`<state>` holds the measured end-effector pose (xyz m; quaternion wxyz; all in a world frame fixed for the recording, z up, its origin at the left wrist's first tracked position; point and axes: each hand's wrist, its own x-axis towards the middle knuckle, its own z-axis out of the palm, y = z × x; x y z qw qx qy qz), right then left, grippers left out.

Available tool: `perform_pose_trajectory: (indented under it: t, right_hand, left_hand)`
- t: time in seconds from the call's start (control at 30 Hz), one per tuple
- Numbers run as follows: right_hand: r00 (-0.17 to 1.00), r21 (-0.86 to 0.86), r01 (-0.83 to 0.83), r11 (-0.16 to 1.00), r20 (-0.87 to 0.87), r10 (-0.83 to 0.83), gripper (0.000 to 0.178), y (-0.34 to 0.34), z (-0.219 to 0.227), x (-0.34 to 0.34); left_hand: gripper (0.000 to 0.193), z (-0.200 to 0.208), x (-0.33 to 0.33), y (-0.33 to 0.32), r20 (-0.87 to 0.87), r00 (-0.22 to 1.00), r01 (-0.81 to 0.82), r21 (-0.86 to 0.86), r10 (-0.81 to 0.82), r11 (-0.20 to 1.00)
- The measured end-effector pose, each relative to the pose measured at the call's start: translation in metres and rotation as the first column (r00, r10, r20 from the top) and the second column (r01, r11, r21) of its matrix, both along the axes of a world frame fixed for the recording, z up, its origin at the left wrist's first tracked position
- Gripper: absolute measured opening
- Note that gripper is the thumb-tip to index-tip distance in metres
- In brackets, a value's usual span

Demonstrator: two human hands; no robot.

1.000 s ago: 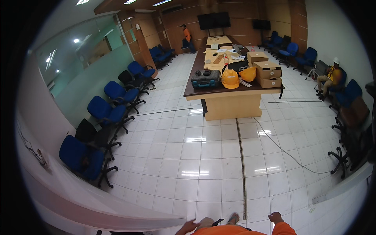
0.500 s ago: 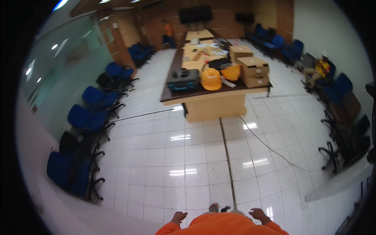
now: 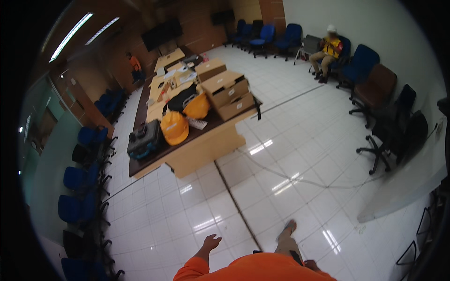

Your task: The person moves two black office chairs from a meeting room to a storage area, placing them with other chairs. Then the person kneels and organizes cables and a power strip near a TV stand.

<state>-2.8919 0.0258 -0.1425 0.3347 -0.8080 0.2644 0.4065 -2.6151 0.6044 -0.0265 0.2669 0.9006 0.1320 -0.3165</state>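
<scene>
My left hand (image 3: 212,242) hangs in front of my orange sleeve, over the tiled floor, with its fingers loosely apart and nothing in them. Low beside my hip is my right hand (image 3: 311,265); it is small and dark here, and its fingers do not show clearly. Neither hand touches anything I can make out. One leg in tan trousers is stretched forward, its foot (image 3: 291,225) in a sandal. Ahead stands a long table (image 3: 206,140) with a dark top, bearing a grey-and-teal tool case (image 3: 144,140), yellow hard hats (image 3: 174,129) and cardboard boxes (image 3: 236,107).
Blue office chairs (image 3: 77,208) line the left wall. More chairs (image 3: 360,63) stand along the right, where a person (image 3: 330,49) in a white helmet sits. Another person in orange (image 3: 135,63) is at the far left. A cable (image 3: 304,181) crosses the floor; a white panel (image 3: 398,189) juts in at right.
My view has swung right and tilted, and the table looks nearer and further left. One leg has stepped forward. My left hand reaches further up in view; my right hand has dropped lower.
</scene>
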Motion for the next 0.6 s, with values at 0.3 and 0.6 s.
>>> perform_pose_trajectory:
  t: [0.3, 0.6]
  right_hand:
    - [0.782, 0.020, 0.489, 0.872, 0.433, -0.448, 0.049, -0.191, 0.013, 0.210]
    - [0.660, 0.269, 0.547, 0.793, 0.444, -0.606, 0.047, -0.288, 0.125, 0.498]
  left_hand:
    - [0.077, 0.065, 0.204, -0.252, 0.038, 0.918, 0.395, -0.145, -0.394, 0.907]
    - [0.079, 0.054, 0.349, -0.383, -0.084, 0.944, 0.288, -0.269, -0.320, 0.919]
